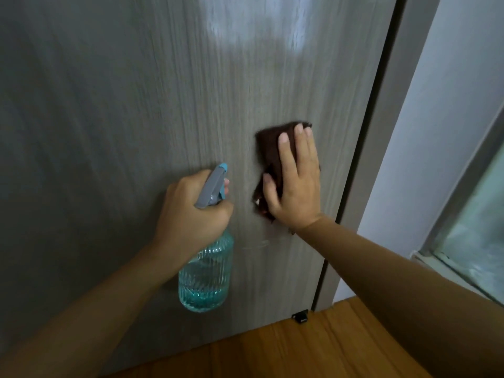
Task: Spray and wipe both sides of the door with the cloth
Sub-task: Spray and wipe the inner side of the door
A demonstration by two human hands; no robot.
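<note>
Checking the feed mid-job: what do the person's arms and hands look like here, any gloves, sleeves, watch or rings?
Both forearms are bare as far as the frame shows, with no sleeves in view. The left hand and right hand wear no gloves. No watch, bracelet or ring shows on either wrist or on the visible fingers. Fingernails on the right hand are short and unpainted. No markings can be made out.

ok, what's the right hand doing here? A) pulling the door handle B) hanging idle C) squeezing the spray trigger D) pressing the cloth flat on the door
D: the right hand lies with straight fingers on the brown cloth, pressing it against the door, while the left hand grips the spray bottle.
</note>
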